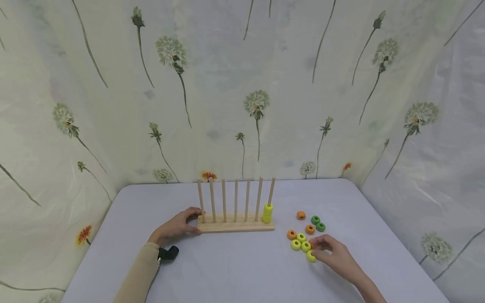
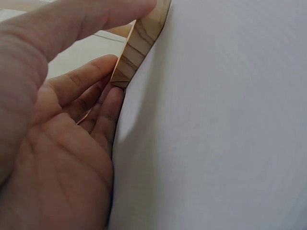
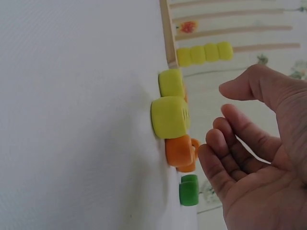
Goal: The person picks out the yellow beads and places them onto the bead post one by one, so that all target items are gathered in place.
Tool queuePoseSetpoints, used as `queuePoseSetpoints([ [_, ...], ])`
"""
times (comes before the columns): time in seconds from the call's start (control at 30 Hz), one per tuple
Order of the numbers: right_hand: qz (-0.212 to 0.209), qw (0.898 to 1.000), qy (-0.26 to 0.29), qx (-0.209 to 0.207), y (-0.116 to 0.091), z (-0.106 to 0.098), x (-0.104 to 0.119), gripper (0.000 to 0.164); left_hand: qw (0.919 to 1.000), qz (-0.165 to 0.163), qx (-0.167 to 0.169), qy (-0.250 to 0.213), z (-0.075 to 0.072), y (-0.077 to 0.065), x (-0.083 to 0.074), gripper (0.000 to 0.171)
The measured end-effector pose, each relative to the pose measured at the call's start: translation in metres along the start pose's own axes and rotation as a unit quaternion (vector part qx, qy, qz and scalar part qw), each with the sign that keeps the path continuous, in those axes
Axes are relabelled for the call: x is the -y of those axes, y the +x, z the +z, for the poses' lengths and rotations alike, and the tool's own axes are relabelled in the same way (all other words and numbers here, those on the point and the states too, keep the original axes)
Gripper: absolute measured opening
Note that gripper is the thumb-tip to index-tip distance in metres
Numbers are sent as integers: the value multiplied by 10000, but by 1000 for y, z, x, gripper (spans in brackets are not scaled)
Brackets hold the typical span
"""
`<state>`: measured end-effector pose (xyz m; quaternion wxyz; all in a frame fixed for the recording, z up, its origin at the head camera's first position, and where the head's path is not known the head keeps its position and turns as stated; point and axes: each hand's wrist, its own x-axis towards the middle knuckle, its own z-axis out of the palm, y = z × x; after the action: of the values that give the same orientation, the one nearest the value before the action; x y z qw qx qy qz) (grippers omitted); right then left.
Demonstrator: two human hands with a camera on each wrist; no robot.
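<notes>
A wooden peg stand (image 1: 235, 227) with a row of upright pegs sits on the table. My left hand (image 1: 175, 225) grips its left end; the left wrist view shows thumb and fingers on opposite sides of the wood (image 2: 136, 52). Several yellow beads (image 1: 267, 213) are stacked on the rightmost peg. On the right, my right hand (image 1: 335, 256) hovers beside loose yellow beads (image 1: 305, 246) and partly covers an orange bead. In the right wrist view, thumb and fingers are apart with nothing between them, near a yellow bead (image 3: 169, 118).
More orange beads (image 1: 310, 229) and two green beads (image 1: 321, 227) lie behind the yellow ones. A white cloth covers the table (image 1: 242, 269). Floral curtains (image 1: 212, 84) hang at the back and sides. A black device (image 1: 169, 253) is at my left wrist.
</notes>
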<state>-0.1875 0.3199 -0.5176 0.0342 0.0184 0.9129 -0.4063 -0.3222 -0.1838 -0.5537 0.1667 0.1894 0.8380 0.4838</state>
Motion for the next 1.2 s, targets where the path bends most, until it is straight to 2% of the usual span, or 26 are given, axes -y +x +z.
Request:
queuePoseSetpoints([
  [0.27,307,9994,-130,-57,-1,5,-8,37,9999,116,63,42,-2,-1,2,71],
  [0.53,75,9999,-95,1,-1,11,-16,42,9997,238,58,57,-1,-1,-1,68],
  [0.8,-143,9998,-106,-11,1,12,-17,40,9998,167,62,109,0,-1,-3,67],
  [0.93,-168,9997,-151,-27,0,12,-17,40,9997,219,70,101,0,0,-2,66],
  [1.2,17,9998,-209,-36,-2,13,-16,41,9999,87,1,50,0,1,0,69],
])
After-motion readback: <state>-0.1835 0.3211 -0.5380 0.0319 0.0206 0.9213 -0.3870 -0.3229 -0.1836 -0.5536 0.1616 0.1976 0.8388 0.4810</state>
